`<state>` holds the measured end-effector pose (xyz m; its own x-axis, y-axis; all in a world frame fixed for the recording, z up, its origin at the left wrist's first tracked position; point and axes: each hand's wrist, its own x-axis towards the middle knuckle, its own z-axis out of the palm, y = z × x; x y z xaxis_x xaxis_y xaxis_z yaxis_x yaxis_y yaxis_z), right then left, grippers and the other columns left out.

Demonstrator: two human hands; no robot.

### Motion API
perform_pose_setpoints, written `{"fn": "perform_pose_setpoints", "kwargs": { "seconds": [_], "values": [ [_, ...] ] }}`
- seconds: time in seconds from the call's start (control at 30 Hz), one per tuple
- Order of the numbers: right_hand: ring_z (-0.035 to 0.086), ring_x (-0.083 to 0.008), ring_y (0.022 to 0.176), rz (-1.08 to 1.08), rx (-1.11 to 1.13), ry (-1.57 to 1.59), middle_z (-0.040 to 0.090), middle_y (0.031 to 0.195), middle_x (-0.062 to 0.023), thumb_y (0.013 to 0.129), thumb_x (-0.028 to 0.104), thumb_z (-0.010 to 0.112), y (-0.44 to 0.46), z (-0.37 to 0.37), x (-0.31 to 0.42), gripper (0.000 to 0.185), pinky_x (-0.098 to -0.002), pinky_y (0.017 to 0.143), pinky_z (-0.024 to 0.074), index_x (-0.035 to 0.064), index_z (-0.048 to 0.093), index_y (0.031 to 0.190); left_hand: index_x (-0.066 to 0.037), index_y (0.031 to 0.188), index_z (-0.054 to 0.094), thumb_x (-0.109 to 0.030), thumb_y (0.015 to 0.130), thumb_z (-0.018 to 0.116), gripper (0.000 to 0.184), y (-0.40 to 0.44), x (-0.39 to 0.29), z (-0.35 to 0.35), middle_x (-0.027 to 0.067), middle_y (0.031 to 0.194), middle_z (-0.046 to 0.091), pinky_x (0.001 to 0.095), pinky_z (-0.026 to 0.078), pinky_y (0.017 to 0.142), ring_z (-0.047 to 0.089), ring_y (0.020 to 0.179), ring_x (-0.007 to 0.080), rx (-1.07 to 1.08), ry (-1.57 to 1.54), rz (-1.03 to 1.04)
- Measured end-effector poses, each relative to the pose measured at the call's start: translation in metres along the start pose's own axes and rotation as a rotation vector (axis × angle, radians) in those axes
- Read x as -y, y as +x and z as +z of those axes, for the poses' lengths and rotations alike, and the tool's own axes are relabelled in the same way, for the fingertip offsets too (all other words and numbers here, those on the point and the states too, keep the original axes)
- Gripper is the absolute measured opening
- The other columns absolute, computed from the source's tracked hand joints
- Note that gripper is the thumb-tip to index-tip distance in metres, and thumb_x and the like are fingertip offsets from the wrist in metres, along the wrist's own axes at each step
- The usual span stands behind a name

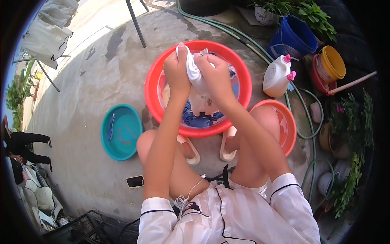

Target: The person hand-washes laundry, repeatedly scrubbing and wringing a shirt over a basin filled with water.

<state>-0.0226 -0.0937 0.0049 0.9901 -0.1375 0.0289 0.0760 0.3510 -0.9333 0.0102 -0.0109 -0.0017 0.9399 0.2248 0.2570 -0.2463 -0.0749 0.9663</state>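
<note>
A white garment (pixel 195 73) is bunched between my two hands above a large red basin (pixel 151 87). My left hand (pixel 177 69) grips its left side, fingers wrapped round the cloth. On the right side my right hand (pixel 214 71) is closed on the same cloth. The lower part of the garment, with small printed figures, hangs down into the basin. Dark blue wet clothes (pixel 199 120) lie in the water below it. Other pieces in the basin are partly hidden behind my hands and arms.
A teal basin (pixel 128 142) with a blue-handled brush (pixel 111 127) stands left, near a phone (pixel 135 181). To the right are a smaller orange-red basin (pixel 289 134), a white detergent jug (pixel 276 77), a blue bucket (pixel 294 38), a yellow bucket (pixel 334 61) and a green hose (pixel 313 162).
</note>
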Motion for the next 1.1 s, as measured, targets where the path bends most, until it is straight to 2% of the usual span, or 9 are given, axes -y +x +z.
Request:
{"fn": "perform_pose_setpoints", "kwargs": {
  "seconds": [0.1,0.27,0.43,0.57,0.67,0.77,0.87,0.97,1.1],
  "values": [
    [0.046,-0.0055,0.057,-0.095,0.114,-0.183,0.051,0.058,-0.0002,0.082,0.018,0.054,-0.010,0.008,-0.008,0.027,-0.0219,0.051,0.0356,-0.0001,0.056,0.063,-0.004,0.056,0.047,-0.035,0.088,0.049,0.045,0.015,0.016,-0.001,-0.0003,0.051,0.042,0.0280,0.029,0.043,0.037,0.047,0.0070,-0.047,-0.047,-0.072],
    [0.045,-0.0061,0.052,0.037,-0.104,0.167,0.051,0.059,0.0009,0.083,0.018,0.054,0.023,-0.011,-0.009,0.024,-0.0233,0.048,0.0358,0.0033,0.054,0.064,0.001,0.062,0.052,-0.034,0.089,0.046,0.045,-0.015,0.004,0.019,0.0065,0.051,0.048,0.0314,0.035,0.046,0.042,0.047,0.0120,0.057,0.026,-0.013],
    [0.049,-0.0072,0.052,0.124,-0.112,0.304,0.051,0.060,0.0012,0.083,0.018,0.054,0.031,-0.026,-0.003,0.018,-0.0238,0.046,0.0370,0.0069,0.052,0.068,0.003,0.068,0.057,-0.027,0.088,0.046,0.038,-0.052,-0.018,0.020,0.0206,0.056,0.053,0.0386,0.041,0.050,0.056,0.056,0.0351,0.197,0.314,0.266],
    [0.049,-0.0067,0.057,0.148,-0.023,0.245,0.054,0.065,0.0001,0.083,0.018,0.054,0.013,-0.015,-0.008,0.020,-0.0227,0.052,0.0386,0.0037,0.056,0.070,0.003,0.067,0.057,-0.029,0.088,0.045,0.040,-0.024,-0.010,0.006,0.0186,0.055,0.053,0.0377,0.039,0.050,0.053,0.050,0.0296,0.117,0.319,0.141],
    [0.048,-0.0061,0.062,0.140,0.043,0.030,0.055,0.066,-0.0007,0.083,0.019,0.054,-0.002,-0.007,-0.010,0.022,-0.0219,0.057,0.0386,0.0012,0.060,0.072,0.002,0.063,0.050,-0.033,0.091,0.046,0.045,0.006,0.004,-0.005,0.0029,0.051,0.042,0.0279,0.031,0.046,0.040,0.050,0.0084,0.007,0.149,-0.002],
    [0.049,-0.0067,0.060,0.060,-0.011,0.080,0.054,0.065,-0.0005,0.084,0.018,0.052,0.001,-0.003,-0.018,0.022,-0.0220,0.056,0.0386,0.0014,0.059,0.072,0.002,0.062,0.050,-0.034,0.091,0.044,0.047,0.003,0.009,0.005,0.0039,0.052,0.044,0.0288,0.032,0.048,0.041,0.051,0.0091,0.049,0.056,-0.086],
    [0.049,-0.0075,0.056,0.139,-0.123,0.319,0.052,0.063,0.0001,0.085,0.017,0.051,0.018,-0.013,-0.002,0.020,-0.0230,0.051,0.0381,0.0035,0.055,0.070,0.003,0.064,0.052,-0.033,0.091,0.046,0.045,-0.025,-0.004,0.018,0.0046,0.053,0.046,0.0296,0.034,0.049,0.042,0.052,0.0102,0.113,0.160,0.090],
    [0.049,-0.0073,0.052,0.158,-0.124,0.288,0.050,0.061,0.0011,0.085,0.017,0.051,0.024,-0.023,0.001,0.019,-0.0235,0.047,0.0377,0.0066,0.052,0.069,0.004,0.067,0.055,-0.030,0.089,0.044,0.043,-0.048,-0.016,0.020,0.0162,0.054,0.052,0.0359,0.038,0.049,0.050,0.048,0.0249,0.219,0.155,0.211],
    [0.048,-0.0067,0.052,0.136,-0.088,0.278,0.053,0.063,0.0008,0.085,0.018,0.052,0.016,-0.018,-0.003,0.019,-0.0228,0.048,0.0377,0.0064,0.053,0.069,0.004,0.067,0.055,-0.029,0.089,0.045,0.041,-0.043,-0.020,0.009,0.0154,0.053,0.051,0.0349,0.037,0.047,0.049,0.046,0.0228,0.203,0.234,0.222]
  ]
}}
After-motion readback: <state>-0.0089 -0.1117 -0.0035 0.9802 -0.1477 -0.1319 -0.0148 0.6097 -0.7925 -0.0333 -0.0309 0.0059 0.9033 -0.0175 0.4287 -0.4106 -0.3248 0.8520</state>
